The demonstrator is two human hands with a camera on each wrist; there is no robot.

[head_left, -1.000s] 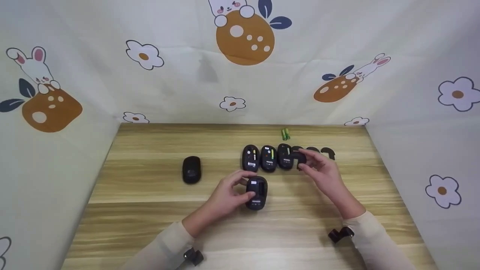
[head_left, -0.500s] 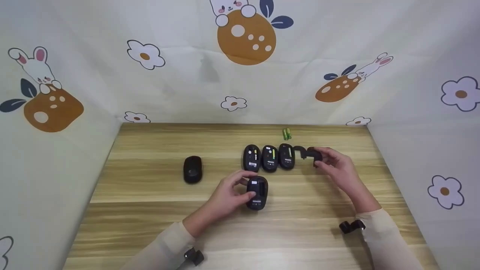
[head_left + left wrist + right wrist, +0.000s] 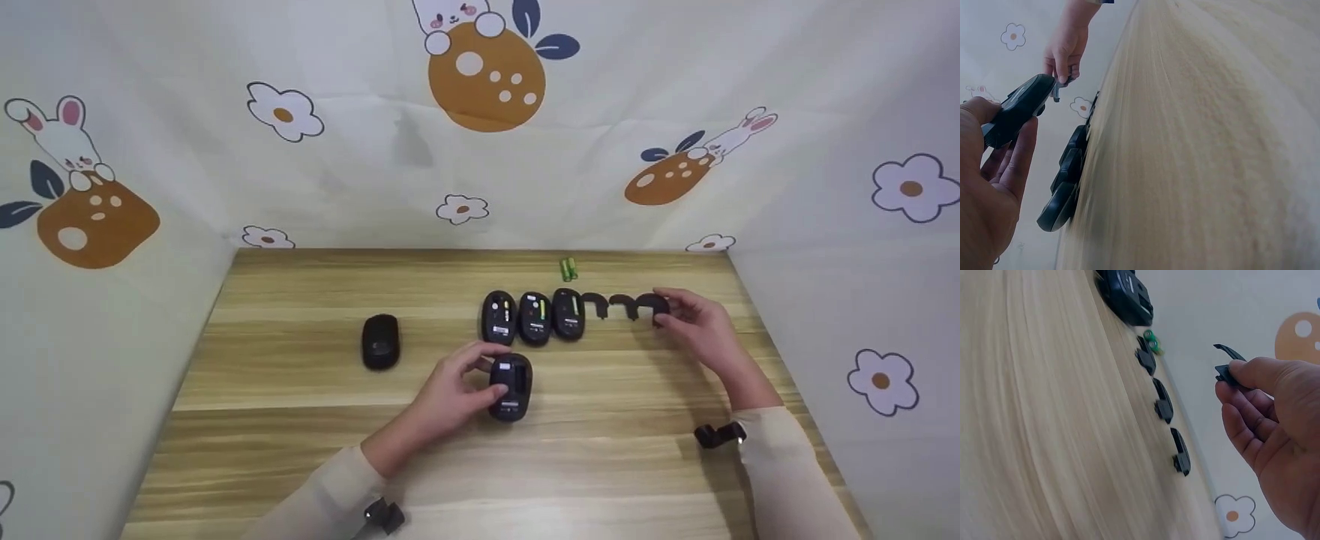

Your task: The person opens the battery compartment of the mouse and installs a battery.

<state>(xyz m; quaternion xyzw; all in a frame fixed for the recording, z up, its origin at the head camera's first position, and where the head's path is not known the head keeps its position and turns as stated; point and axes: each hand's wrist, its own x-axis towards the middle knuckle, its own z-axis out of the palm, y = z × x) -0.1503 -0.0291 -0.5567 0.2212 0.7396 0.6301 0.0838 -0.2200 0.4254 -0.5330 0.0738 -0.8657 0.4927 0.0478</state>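
Note:
My left hand (image 3: pixel 459 384) grips a black computer mouse (image 3: pixel 513 401) with its underside up, thumb on the bottom face. A dark battery slot shows open in that underside. The left wrist view has this mouse (image 3: pixel 1023 107) raised above the tabletop. Over at the right, my right hand (image 3: pixel 697 324) pinches a curved black battery cover (image 3: pixel 649 301) between thumb and fingers. In the right wrist view, the cover (image 3: pixel 1224 374) is held clear of the table, apart from three similar covers (image 3: pixel 1163 402) lying in a row there. From the head, the held one hides the farthest of them.
Three upturned mice (image 3: pixel 535 330), each with a battery visible, lie side by side behind the left hand. Two green batteries (image 3: pixel 569 269) rest near the wooden table's (image 3: pixel 300 450) back edge. Another black mouse (image 3: pixel 381 342) sits top up at left. Printed cloth walls (image 3: pixel 360 172) surround the table.
My right hand has moved to the right with the battery cover, from beside the mice to the far end of the cover row. The left hand keeps its hold on the mouse.

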